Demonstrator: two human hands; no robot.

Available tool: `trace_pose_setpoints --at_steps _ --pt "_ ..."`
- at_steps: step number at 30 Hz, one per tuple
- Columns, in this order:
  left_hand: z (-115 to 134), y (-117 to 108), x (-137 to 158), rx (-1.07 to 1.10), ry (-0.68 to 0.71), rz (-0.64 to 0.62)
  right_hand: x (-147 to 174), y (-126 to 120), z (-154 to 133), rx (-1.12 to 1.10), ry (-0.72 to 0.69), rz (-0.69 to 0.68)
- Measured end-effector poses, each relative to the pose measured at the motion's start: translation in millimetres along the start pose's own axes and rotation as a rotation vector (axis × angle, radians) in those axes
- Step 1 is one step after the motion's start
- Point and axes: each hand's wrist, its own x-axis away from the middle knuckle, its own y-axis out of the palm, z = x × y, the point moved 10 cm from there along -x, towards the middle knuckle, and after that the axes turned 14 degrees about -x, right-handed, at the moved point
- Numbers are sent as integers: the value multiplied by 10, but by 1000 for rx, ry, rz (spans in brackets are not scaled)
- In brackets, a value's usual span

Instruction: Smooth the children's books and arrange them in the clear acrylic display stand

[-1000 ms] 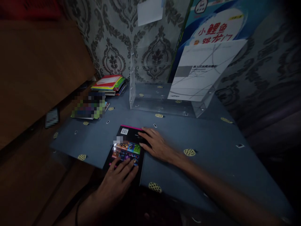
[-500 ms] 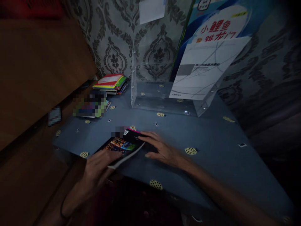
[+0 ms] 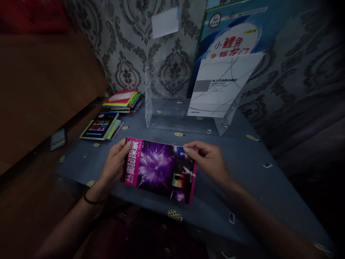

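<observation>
A book [image 3: 156, 169] with a pink and purple cover is held between my two hands, turned sideways, over the front part of the table. My left hand [image 3: 114, 162] grips its left end, thumb on the cover and fingers behind. At the upper right corner my right hand [image 3: 208, 158] pinches the book between thumb and fingers. Beyond it stands a clear acrylic book stand [image 3: 176, 125]. A white booklet [image 3: 218, 86] leans in the stand's right part.
Two book piles lie at the table's left: a black-covered book [image 3: 104, 126] tops the nearer one, a red booklet [image 3: 122, 96] the farther. A blue picture book [image 3: 242, 32] rises behind the white booklet. The patterned tablecloth [image 3: 242, 162] spreads to the right. A wooden panel [image 3: 48, 82] borders the left.
The book has turned over from its black back to the pink and purple cover and come up off the table. My right hand has closed on its corner; my left now holds its left end.
</observation>
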Motion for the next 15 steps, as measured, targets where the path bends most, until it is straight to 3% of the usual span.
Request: trace_pose_setpoints --at_steps 3,6,8,10,12,15 --pt "-379 94 -224 24 -76 -71 -15 34 277 -24 110 -56" --pt "-633 6 -384 -157 -54 -35 -28 48 592 33 171 -98" --pt "-602 -94 -411 -433 66 54 -40 33 741 103 177 -105" --pt "-427 -42 -316 -761 262 115 -49 16 824 162 171 -105" --pt "-290 252 -116 -1014 469 38 -51 12 866 199 175 -113" --pt "-311 886 280 -1195 716 -273 -44 3 906 229 201 -121"
